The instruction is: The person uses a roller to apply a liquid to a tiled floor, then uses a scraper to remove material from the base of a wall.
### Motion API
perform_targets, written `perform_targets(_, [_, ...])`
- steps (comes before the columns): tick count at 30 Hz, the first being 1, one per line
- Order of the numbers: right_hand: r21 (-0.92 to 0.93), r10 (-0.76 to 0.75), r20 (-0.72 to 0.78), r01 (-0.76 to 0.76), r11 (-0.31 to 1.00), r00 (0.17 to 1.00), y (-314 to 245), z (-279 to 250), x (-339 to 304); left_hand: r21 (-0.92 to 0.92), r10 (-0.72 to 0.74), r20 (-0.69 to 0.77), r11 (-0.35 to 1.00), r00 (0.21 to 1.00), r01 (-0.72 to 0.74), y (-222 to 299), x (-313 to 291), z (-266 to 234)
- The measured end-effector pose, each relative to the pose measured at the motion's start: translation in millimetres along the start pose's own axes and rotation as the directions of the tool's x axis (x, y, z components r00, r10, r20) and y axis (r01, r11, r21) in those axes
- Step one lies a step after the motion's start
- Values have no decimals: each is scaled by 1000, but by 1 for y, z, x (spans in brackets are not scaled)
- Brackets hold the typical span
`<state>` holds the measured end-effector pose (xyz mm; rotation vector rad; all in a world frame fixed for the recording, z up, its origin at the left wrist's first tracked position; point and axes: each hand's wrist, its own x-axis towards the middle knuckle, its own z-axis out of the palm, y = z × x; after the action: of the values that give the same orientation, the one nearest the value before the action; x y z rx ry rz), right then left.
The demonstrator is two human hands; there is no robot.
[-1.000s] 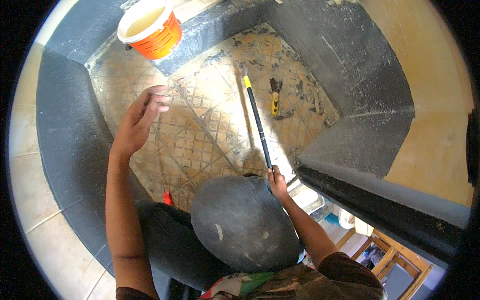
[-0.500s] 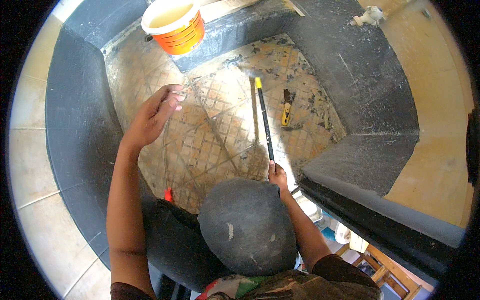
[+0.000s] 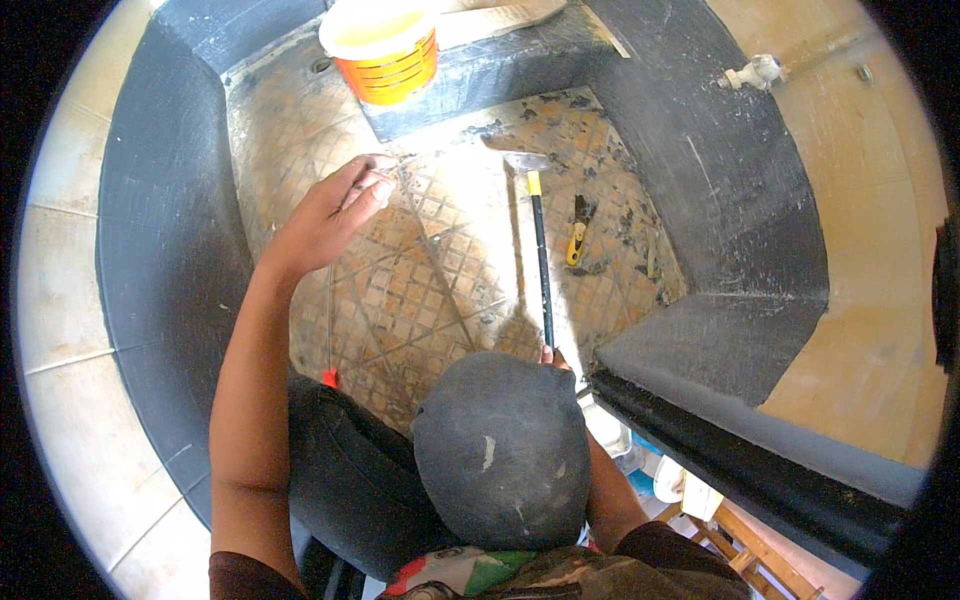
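Observation:
My left hand (image 3: 335,210) is raised over the patterned tile floor (image 3: 420,290), its fingers pinched together on what looks like a thin string (image 3: 330,320) that runs down to a small red piece (image 3: 328,378). My right hand (image 3: 556,358) is mostly hidden behind my dark grey knee (image 3: 500,450). It grips the near end of a long black-handled scraper (image 3: 541,260) with a yellow band. The scraper's metal blade (image 3: 522,160) lies flat on the tiles near the far step.
An orange bucket (image 3: 380,50) stands on a dark grey ledge at the back. A small yellow-handled scraper (image 3: 577,240) lies on the tiles to the right. Dark grey walls (image 3: 730,200) ring the floor, with a white tap fitting (image 3: 755,72) above them. A wooden frame (image 3: 740,530) is at lower right.
My left hand's fingers have drawn together into a pinch and the hand has shifted right. The scraper's blade now reaches farther toward the back step. The view has tilted.

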<state>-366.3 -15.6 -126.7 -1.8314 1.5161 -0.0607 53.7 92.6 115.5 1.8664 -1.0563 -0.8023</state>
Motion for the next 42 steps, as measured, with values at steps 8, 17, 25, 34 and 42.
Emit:
perform_targets(8, [414, 11, 323, -151, 898, 946, 19, -4, 3, -28, -15, 7, 999, 1000, 15, 0, 3, -2])
perform_targets(17, [141, 52, 473, -134, 981, 880, 55, -43, -7, -67, 57, 5, 996, 998, -57, -10, 14, 3])
perform_targets(25, [332, 101, 878, -747, 576, 468, 89, -146, -97, -184, 141, 17, 974, 990, -136, -23, 29, 15])
perform_targets(34, [44, 285, 881, -664, 747, 378, 150, -252, -201, -113, -39, 149, 992, 988, 57, -34, 41, 31])
perform_targets(42, [-211, 364, 462, -298, 931, 809, 254, -169, -317, -19, -103, 187, 994, 977, 108, -41, 38, 35])
